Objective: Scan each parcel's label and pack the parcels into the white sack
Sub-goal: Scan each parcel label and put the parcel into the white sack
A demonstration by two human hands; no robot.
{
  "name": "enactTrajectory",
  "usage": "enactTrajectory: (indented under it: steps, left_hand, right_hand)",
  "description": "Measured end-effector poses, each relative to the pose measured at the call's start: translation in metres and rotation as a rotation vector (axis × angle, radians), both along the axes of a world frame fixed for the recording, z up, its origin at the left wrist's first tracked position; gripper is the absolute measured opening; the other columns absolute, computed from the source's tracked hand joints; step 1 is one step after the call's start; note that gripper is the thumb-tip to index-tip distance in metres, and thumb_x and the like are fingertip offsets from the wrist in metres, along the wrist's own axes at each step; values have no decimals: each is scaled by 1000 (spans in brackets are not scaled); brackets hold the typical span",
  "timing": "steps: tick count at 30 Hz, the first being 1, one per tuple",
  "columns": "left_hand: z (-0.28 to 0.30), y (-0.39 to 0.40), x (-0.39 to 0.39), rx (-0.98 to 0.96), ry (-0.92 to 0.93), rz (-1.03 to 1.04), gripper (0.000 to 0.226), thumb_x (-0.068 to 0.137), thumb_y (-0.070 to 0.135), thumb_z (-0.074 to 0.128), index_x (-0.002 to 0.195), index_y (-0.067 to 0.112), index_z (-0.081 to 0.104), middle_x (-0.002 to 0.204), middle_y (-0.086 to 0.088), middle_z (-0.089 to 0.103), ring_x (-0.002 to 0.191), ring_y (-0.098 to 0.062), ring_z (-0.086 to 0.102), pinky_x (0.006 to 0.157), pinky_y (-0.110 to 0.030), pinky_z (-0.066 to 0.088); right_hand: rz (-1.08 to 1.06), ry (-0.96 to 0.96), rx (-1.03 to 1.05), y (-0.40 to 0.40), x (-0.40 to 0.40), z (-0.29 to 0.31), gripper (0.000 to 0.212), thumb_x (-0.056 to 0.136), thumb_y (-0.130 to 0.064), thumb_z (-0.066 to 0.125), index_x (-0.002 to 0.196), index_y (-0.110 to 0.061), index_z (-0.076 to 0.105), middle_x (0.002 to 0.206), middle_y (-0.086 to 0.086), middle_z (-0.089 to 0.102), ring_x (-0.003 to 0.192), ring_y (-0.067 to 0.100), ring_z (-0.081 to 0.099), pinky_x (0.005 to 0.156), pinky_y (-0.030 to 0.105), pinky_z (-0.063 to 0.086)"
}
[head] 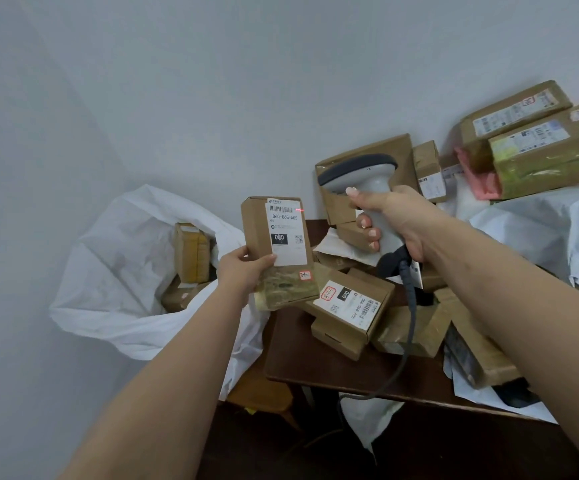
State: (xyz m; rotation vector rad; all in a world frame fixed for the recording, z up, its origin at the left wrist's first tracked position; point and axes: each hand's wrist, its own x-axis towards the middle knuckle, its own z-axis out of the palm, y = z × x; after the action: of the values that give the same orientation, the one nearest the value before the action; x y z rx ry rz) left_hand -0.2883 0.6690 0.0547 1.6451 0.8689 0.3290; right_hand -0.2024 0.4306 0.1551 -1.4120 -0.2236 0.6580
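Observation:
My left hand (243,271) grips a small brown cardboard parcel (258,230) upright by its lower left edge, its white label (286,233) facing me. A red scan line glows at the label's top right corner. My right hand (388,220) holds a grey barcode scanner (367,178) by its handle, head pointed left toward the parcel; its dark cable (407,327) hangs down over the table. The white sack (114,271) stands open at the left, with brown parcels (191,254) inside it.
A dark wooden table (315,362) carries a heap of brown parcels (346,306). Larger taped boxes (540,147) and a pink bag (478,178) lie on a white sheet at the back right. A plain grey wall fills the background.

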Motion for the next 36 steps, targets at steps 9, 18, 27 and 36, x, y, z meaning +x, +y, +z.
enactTrajectory:
  steps: [9,18,27,36]
  left_hand:
    - [1,7,-3,37,-24,53,58,73,25,85,125,11,62,107,-1,72,93,-20,69,82,-45,59]
    - [-3,17,-8,19,-17,81,61,72,27,85,125,11,61,108,-1,71,95,-21,69,82,-46,59]
    - [-5,81,-53,-50,-113,323,43,83,29,75,117,10,57,116,-7,66,101,-27,67,84,-49,58]
    - [8,149,-56,169,136,366,66,89,32,65,142,2,38,128,-14,55,123,-34,51,100,-42,45]
  right_hand:
    - [-22,-21,7,2,-3,3,25,92,-28,68,92,-9,53,53,1,48,38,12,39,40,22,38]
    - [0,-17,-20,12,-3,-1,30,91,-29,69,103,-7,53,55,1,49,39,11,41,41,21,40]
    - [67,96,-24,71,-7,-12,27,90,-30,69,95,-10,52,58,1,47,40,10,40,39,21,37]
    - [14,121,-45,101,-6,-29,32,90,-29,70,103,-7,51,57,3,46,38,11,40,38,20,37]
